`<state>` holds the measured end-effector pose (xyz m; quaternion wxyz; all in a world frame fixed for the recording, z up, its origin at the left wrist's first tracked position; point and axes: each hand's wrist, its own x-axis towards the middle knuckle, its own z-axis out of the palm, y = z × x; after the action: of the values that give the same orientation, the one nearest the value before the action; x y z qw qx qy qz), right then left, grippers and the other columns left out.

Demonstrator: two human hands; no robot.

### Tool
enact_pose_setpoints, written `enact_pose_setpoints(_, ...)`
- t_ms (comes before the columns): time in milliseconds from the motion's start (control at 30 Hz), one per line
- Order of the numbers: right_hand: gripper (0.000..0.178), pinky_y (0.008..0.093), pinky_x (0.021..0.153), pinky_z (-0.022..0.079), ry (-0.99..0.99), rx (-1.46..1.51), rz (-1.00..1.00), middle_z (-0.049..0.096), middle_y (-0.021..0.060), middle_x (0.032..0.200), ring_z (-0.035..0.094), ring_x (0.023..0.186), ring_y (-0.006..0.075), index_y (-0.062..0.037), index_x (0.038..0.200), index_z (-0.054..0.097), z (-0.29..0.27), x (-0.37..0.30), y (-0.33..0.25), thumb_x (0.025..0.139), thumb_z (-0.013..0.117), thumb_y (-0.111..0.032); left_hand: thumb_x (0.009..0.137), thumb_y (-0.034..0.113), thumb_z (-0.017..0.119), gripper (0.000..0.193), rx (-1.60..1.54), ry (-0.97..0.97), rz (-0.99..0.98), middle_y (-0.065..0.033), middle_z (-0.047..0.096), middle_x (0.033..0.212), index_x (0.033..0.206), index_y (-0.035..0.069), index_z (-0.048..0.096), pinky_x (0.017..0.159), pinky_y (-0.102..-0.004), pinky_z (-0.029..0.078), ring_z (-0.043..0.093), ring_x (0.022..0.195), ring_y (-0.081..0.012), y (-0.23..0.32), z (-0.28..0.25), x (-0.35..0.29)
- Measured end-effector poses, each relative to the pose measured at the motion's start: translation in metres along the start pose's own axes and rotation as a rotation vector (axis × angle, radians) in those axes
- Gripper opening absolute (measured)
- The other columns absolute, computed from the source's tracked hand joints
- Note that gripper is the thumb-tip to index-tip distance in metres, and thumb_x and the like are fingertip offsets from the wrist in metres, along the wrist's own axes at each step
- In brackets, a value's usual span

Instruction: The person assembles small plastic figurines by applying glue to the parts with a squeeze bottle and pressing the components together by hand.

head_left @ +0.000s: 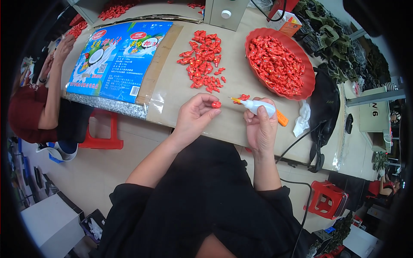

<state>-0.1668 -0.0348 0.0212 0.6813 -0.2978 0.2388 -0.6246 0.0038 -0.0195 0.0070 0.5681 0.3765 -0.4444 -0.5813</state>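
Closest to the wearer, the left hand (195,116) has thumb and fingertips drawn together on a small red piece (216,104), held just above the near edge of the table (165,101). The right hand (262,127) is curled around a white squeeze bottle (260,109), thumb along its side, its yellowish nozzle (235,99) aimed left toward that piece but apart from it. Just behind the nozzle is a little red cluster (244,97); I can't tell whether they touch. Beside the right hand lies an orange object (282,118) with small dark marks, then a crumpled white tissue (303,119) and a black bag (328,109) bearing small, faint lettering.

Further in, loose red pieces (204,62) are strewn across the middle, and a scalloped red bowl (310,79) is heaped with more. To the left a blue printed sheet (114,60) lies face up: red oval logos, coconut pictures, big outlined characters, rows of small white text, a square code and a barcode. Past the bowl stands a white-and-orange carton (289,23), also printed. At the far left, a co-worker in a maroon top (36,112) works at the table; far right, a pale cabinet (374,114) shows large dark characters.
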Motion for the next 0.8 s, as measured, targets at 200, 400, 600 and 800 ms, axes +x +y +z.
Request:
enact_pose_setpoints(200,0.023,0.024,0.063,0.04,-0.015,-0.303,-0.212,0.047,0.0087,0.093,0.046,0.071,0.0114,-0.0039,0.096,0.044,0.004,-0.006,0.005,0.08,0.058,-0.013,0.078,-0.004,0.055,0.019,-0.03,0.043,-0.008,-0.0047,0.053,0.089,0.095,-0.001,0.047,0.075,-0.0198,0.044,0.053,0.083,-0.008,0.0,0.001,0.001)
enact_pose_setpoints(400,0.027,0.0257,0.069,0.042,-0.123,-0.712,-0.444,0.045,0.0117,0.096,0.048,0.079,0.0145,-0.0007,0.096,0.042,-0.001,-0.013,0.011,0.079,0.06,-0.013,0.078,-0.004,0.056,0.018,-0.015,0.059,0.0,-0.0058,0.054,0.088,0.094,-0.002,0.047,0.074,-0.0199,0.045,0.055,0.084,-0.009,-0.002,0.001,0.002)
enact_pose_setpoints(600,0.029,0.0258,0.069,0.042,-0.174,-0.807,-0.504,0.046,0.0125,0.094,0.049,0.079,0.0161,-0.0003,0.096,0.042,-0.002,-0.013,0.014,0.078,0.061,-0.013,0.078,-0.004,0.056,0.018,-0.004,0.053,0.001,-0.0059,0.054,0.088,0.094,-0.002,0.047,0.074,-0.02,0.045,0.055,0.083,-0.0091,-0.001,0.002,0.001)
enact_pose_setpoints(800,0.028,0.026,0.069,0.042,-0.172,-0.821,-0.535,0.046,0.0126,0.093,0.049,0.079,0.0168,-0.0001,0.095,0.042,0.0,-0.01,0.014,0.078,0.061,-0.013,0.078,-0.005,0.055,0.018,-0.004,0.048,0.001,-0.0055,0.054,0.087,0.093,-0.002,0.047,0.075,-0.0201,0.045,0.054,0.083,-0.0089,-0.001,0.001,0.001)
